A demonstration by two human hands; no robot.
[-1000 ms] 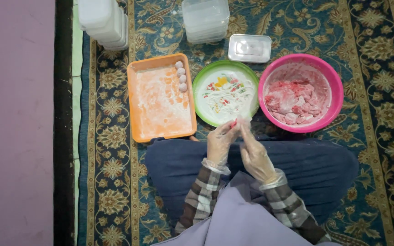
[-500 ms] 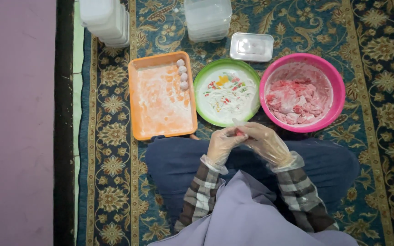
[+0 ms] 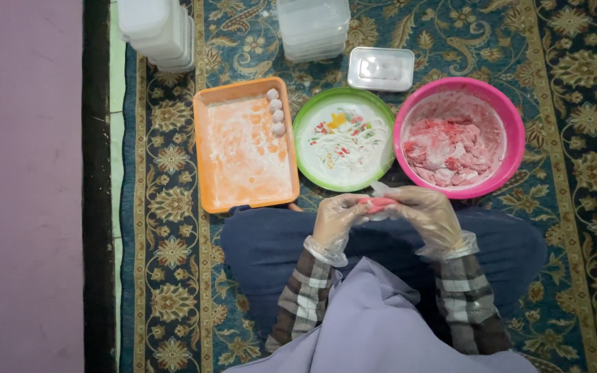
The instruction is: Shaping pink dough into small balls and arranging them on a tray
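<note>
Pinching pink dough piece [image 3: 378, 204], lying crosswise

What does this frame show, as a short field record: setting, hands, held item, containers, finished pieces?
setting: person seated cross-legged on a patterned carpet
left hand: gloved, pressed to the pink dough piece
right hand: gloved, closed around the same piece
orange tray: floured, four small balls along its far right edge
green plate: dusted with flour
pink bowl: holds pink dough chunks
lidded clear box: beyond the plate
stacked clear containers: at the far edge
</note>
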